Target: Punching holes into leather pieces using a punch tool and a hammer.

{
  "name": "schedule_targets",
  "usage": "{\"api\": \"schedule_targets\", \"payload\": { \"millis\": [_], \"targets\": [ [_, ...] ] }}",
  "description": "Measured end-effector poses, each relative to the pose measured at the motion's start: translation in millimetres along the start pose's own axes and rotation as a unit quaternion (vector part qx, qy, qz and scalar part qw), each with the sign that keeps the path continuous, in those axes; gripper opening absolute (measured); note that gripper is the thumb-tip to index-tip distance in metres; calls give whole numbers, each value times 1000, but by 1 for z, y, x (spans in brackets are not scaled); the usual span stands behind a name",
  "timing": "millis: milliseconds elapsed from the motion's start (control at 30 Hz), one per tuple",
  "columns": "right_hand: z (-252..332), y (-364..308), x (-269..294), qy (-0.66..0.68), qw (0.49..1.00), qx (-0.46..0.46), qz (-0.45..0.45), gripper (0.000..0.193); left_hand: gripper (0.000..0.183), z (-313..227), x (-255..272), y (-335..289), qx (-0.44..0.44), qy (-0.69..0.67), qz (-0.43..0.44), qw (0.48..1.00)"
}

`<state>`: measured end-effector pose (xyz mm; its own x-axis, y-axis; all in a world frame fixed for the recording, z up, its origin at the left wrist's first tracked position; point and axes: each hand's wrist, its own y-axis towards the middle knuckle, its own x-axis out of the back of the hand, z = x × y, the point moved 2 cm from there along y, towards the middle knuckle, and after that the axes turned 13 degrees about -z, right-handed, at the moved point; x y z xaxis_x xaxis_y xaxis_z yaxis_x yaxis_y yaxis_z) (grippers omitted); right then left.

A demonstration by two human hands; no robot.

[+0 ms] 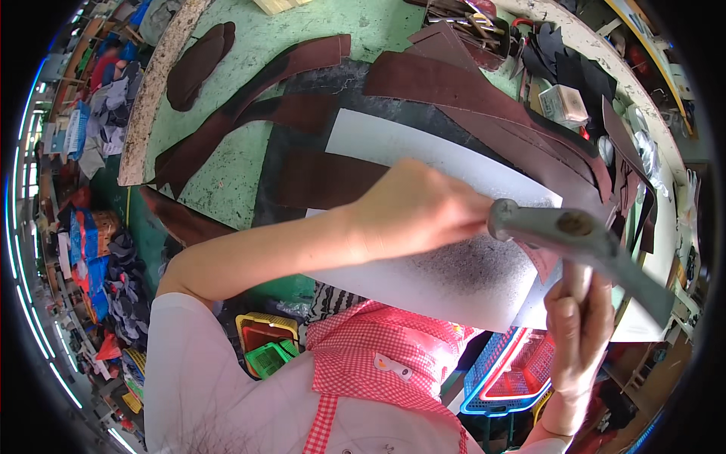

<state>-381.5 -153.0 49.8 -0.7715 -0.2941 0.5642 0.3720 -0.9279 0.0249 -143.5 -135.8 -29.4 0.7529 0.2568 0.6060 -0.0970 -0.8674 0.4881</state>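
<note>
My left hand (420, 204) is closed over a white board (423, 280) speckled with small dark marks. Its fingertips disappear behind the hammer head, so what they pinch is hidden. On the right, my right hand (578, 329) grips the handle of a hammer (590, 234), whose grey metal head is raised close to the camera. Below the head, part of a small reddish-brown leather piece (538, 262) shows on the board. A dark brown leather strip (325, 178) lies just beyond my left forearm.
Shaped brown leather pieces (484, 87) spread over the green tabletop (215, 163) and a black mat (352, 79). At the far right stand a bin of tools (473, 26) and a white block (563, 106). Plastic baskets (484, 382) sit below the near edge.
</note>
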Motion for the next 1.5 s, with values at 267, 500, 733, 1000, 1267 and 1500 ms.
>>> {"api": "schedule_targets", "payload": {
  "millis": [267, 500, 733, 1000, 1267, 1500],
  "targets": [
    [-1, 23, 38, 242, 941, 78, 222, 34, 15, 7, 6, 1, 124, -197, 11, 972],
    [21, 4, 0, 127, 991, -14, -38, 36, 16, 22, 8, -7, 203, -234, -6, 951],
    [17, 6, -2, 60, 996, 39, -44, 28, 13, 7, 17, -5, 75, -34, 50, 995],
    [26, 11, -2, 94, 995, 23, -35, 34, 13, 25, 10, -16, 186, -243, -28, 952],
    [21, 14, -7, 29, 999, -14, 35, 38, 13, 18, 20, -14, 149, -154, -22, 977],
    [30, 9, -7, 146, 983, 28, -105, 39, 9, 10, 24, -14, 90, -107, -10, 990]
  ]
}}
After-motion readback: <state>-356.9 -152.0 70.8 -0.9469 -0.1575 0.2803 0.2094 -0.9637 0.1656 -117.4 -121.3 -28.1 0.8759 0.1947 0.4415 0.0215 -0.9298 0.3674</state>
